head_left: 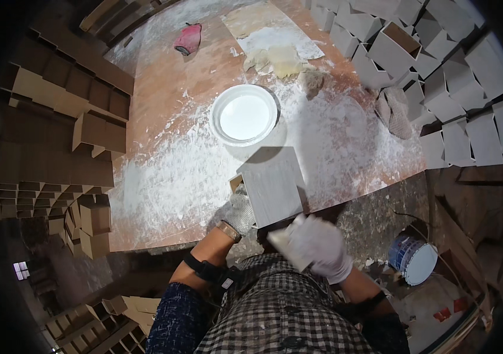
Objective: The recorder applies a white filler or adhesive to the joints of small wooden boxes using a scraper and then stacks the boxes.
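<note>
While gripped by the left hand (pixel 237 213), white-coated box (pixel 273 187); right hand (pixel 320 246) clutching pad (pixel 284 242); paint-filled bowl (pixel 244 114).

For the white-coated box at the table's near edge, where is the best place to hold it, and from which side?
Grip the white-coated box at its open left end, where the gloved left hand already is: bare wood shows there. Probably come from the left, keeping off the coated top face; the right hand works from the right.
</note>
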`<state>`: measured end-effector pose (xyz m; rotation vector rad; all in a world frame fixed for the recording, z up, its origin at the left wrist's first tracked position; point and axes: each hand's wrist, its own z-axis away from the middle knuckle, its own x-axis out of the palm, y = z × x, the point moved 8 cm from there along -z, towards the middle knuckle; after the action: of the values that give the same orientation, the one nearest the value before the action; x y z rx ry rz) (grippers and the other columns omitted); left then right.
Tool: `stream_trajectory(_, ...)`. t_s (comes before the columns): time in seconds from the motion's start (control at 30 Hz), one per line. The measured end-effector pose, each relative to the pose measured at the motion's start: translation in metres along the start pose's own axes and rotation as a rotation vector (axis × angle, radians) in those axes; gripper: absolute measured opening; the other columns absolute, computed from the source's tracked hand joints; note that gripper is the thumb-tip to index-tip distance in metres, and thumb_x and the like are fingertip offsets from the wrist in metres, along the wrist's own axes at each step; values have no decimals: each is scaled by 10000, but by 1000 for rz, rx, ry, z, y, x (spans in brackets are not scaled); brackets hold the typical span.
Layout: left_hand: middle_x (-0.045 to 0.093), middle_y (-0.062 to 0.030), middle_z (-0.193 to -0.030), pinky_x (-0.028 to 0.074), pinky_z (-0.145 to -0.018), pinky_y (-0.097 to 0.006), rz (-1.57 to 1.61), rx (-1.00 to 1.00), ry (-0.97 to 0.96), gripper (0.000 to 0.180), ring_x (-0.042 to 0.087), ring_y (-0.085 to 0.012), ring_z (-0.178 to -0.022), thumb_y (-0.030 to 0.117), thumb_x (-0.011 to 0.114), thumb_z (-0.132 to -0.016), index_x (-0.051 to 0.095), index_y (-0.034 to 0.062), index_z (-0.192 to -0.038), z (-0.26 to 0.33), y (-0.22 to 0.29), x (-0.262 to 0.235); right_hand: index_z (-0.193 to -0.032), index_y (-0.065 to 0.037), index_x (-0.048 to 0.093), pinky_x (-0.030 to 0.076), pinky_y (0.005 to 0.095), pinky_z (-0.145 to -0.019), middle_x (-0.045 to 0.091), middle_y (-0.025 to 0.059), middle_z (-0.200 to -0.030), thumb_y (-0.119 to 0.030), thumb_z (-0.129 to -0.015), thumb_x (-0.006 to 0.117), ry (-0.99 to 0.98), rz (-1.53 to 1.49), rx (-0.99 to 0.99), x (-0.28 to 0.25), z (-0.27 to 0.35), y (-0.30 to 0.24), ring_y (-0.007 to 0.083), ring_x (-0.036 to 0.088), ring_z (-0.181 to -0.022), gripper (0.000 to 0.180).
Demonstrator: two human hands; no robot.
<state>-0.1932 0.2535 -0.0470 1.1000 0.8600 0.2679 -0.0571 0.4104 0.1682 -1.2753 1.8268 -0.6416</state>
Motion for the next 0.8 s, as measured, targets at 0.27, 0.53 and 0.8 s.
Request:
stream_trajectory(0.27, 618, -131, -1215, 468, -1002, -367, -454, -40, -189, 340, 568, -253, -1153, 267, 573, -961, 605, 55, -1225, -31, 106, -12, -996, -133, 723, 524, 375, -856, 693, 101, -1069, -114, -750, 655, 94, 268, -57, 0, -78, 67, 295, 658, -934, 256)
stream_trajectory(0.53, 636, -152, -1207, 498, -917, -407, 7, -135, 69, 444, 603, -302, -1103, 327, 622, -910, 612, 51, -1257, -9, -11, -6, -1154, -123, 672, 503, 361, -668, 659, 94, -1110, -151, -836, 632, -199, 392, 128, 17, 34, 4, 240, 632, -836, 322)
stream_trajectory(0.8, 540, -210, -1340, 482, -954, -412, -242, 171, 143, 630, 587, -307, -1034, 267, 622, -879, 411, 67, -1439, -21, 63, -16, -1114, -139, 693, 531, 347, -841, 664, 28, -1111, -95, -722, 690, -89, 455, -137, 33, -92, 11, 213, 624, -1026, 394)
